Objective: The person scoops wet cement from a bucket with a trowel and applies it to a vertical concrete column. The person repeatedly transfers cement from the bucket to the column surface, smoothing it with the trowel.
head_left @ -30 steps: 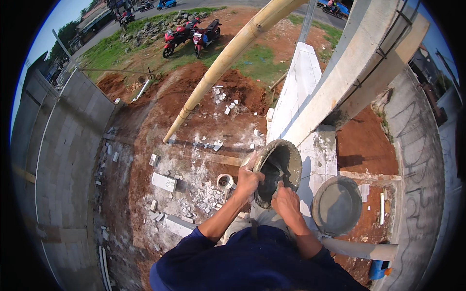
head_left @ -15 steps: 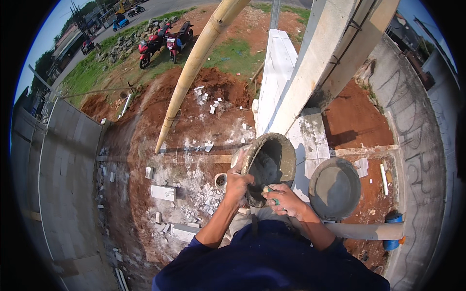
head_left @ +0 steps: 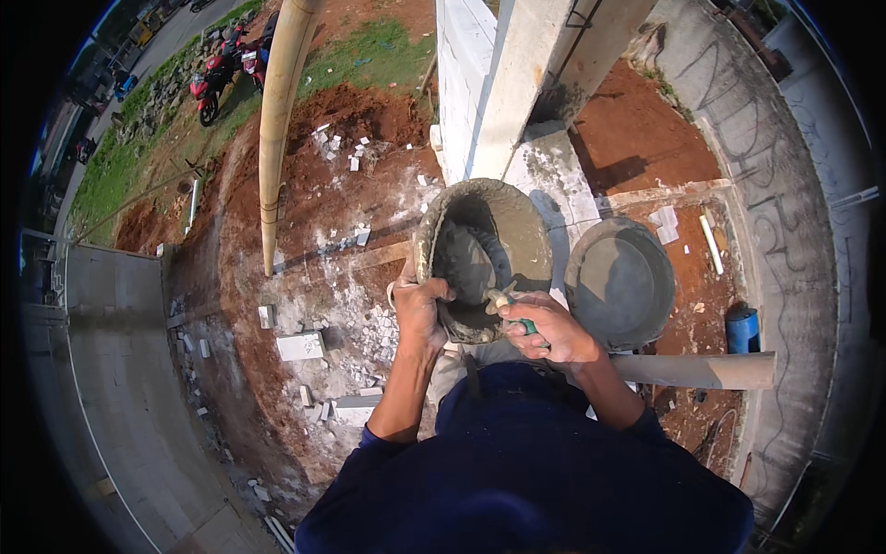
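1. Mortar bucket (head_left: 531, 231): before the torso, mouth facing the camera; probably heavy, stiff-walled, slick with wet mix. The thick rim seems the best hold.
2. Left hand (head_left: 421, 309): clamped on the rim at 8 o'clock.
3. Right hand (head_left: 551, 328): at 5 o'clock, wrapped round a green-gripped tool (head_left: 502, 300).
4. Round tub (head_left: 658, 268): 3 o'clock.
5. Bucket's underside hidden; tool's blade hard to make out.

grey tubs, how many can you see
2: one tub, its rim gripped by the left hand, and a second tub to its right. Others may be hidden.
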A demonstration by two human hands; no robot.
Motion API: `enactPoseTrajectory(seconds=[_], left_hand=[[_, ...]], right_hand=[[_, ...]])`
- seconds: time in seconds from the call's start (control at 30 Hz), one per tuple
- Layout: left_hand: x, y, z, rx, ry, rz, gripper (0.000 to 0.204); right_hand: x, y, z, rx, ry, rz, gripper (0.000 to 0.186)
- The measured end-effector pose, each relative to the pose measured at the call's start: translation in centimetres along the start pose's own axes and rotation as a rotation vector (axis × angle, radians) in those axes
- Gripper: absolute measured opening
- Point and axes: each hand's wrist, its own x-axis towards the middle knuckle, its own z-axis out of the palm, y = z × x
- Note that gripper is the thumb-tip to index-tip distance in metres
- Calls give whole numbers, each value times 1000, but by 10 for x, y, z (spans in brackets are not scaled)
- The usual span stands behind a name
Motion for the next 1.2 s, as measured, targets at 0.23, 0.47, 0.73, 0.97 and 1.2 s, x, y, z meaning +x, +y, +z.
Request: enactPoseTrajectory(seconds=[0.23, 0.47, 0.73, 0.97, 1.2], left_hand=[[28, -11, 24, -123, -16, -18, 86], [31, -16, 25, -104, 15, -24, 91], [21, -35, 20, -65, 44, -26, 75], [2, -25, -18, -69, 113, -26, 81], [1, -18, -19, 6, 63, 68, 82]], right_hand=[[-37, -38, 13, 36, 131, -164, 15], [-53, -107, 0, 66, 220, -482, 21], [121, -253, -72, -535, 832, -868, 18], [59, -150, -2, -894, 1061, -1112, 37], [-30, 2, 21, -1409, 791, -566, 43]])
